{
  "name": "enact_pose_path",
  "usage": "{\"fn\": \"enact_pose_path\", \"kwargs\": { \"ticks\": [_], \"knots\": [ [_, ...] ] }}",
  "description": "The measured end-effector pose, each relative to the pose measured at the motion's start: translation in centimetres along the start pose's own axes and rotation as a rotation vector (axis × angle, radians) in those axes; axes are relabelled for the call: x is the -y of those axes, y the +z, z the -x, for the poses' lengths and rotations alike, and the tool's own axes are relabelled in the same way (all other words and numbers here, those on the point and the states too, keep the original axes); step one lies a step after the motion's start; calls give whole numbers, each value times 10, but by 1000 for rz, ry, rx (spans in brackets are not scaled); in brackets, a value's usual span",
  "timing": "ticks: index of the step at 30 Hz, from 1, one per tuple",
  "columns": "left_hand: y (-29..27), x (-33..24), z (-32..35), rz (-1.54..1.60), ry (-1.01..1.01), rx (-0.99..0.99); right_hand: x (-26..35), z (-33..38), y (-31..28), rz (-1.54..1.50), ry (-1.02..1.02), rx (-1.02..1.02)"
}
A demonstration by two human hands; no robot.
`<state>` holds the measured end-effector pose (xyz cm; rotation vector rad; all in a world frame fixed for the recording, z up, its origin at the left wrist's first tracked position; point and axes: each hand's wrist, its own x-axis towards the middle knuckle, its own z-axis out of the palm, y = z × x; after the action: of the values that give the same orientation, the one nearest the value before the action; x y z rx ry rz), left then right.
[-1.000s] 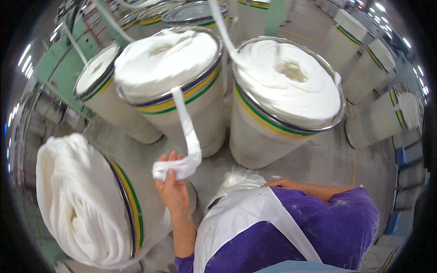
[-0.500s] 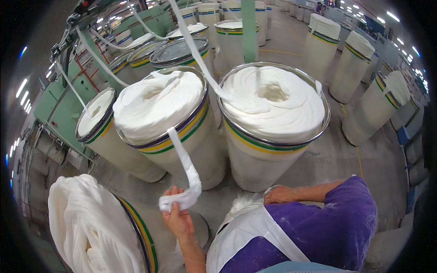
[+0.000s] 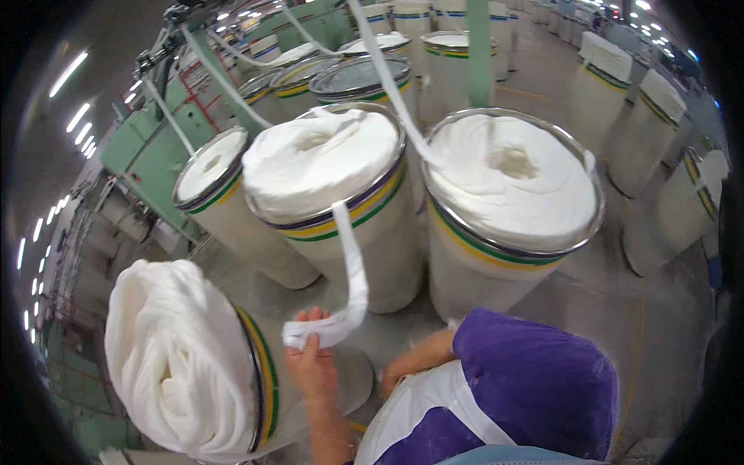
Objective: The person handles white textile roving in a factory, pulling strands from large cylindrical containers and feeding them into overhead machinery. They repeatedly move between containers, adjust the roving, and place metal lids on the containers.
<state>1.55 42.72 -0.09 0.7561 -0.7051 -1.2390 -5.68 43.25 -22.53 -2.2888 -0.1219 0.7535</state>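
My left hand (image 3: 314, 353) is closed on the loose end of a white cotton sliver (image 3: 355, 271), thumb on top and fingers behind. From there the sliver rises to the rim of a sliver can (image 3: 372, 240) filled with coiled white fibre. My right hand (image 3: 393, 377) is low by my white apron (image 3: 403, 395); its fingers are hidden and slightly blurred. Left of my left hand, another can (image 3: 267, 380) appears tilted, with thick folds of sliver (image 3: 174, 364) bulging from its mouth.
A full can (image 3: 496, 263) stands to the right of the middle one, and a third (image 3: 232, 209) to its left. Slivers hang from above into several cans. A green post (image 3: 480, 62) rises behind. More cans (image 3: 663, 116) line the right, and green machinery (image 3: 147, 170) is at far left.
My view has turned left, so the cans sit further right in the picture. My right hand has drawn in toward my apron. The left hand keeps its hold on the sliver.
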Motion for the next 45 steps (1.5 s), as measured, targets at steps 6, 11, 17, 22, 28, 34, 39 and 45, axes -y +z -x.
{"fn": "enact_pose_path", "kwargs": {
  "ticks": [6, 11, 17, 22, 28, 34, 39, 45],
  "knots": [
    [-10, 1, 8, 7, 26, -24, -30, -46, 29, 544, 112, -60],
    [-12, 4, 7, 24, 30, -61, 5, 33, -3, 458, 0, -348],
    [4, 2, -2, 20, -36, -84, 90, 200, -75, -413, -317, -530],
    [22, 8, -12, 66, -106, 38, 132, 286, -149, -570, -342, -1035],
    [39, 7, -11, 104, -112, 208, 160, 286, -221, -559, -302, -1335],
    [48, 6, -9, 112, -226, 248, 142, 239, -250, -409, -225, -1227],
    [47, 2, -4, 7, -144, 341, 124, 222, -266, -274, -164, -1311],
    [35, 1, -1, -337, -172, 160, 126, 259, -263, -360, -350, -814]
  ]
}}
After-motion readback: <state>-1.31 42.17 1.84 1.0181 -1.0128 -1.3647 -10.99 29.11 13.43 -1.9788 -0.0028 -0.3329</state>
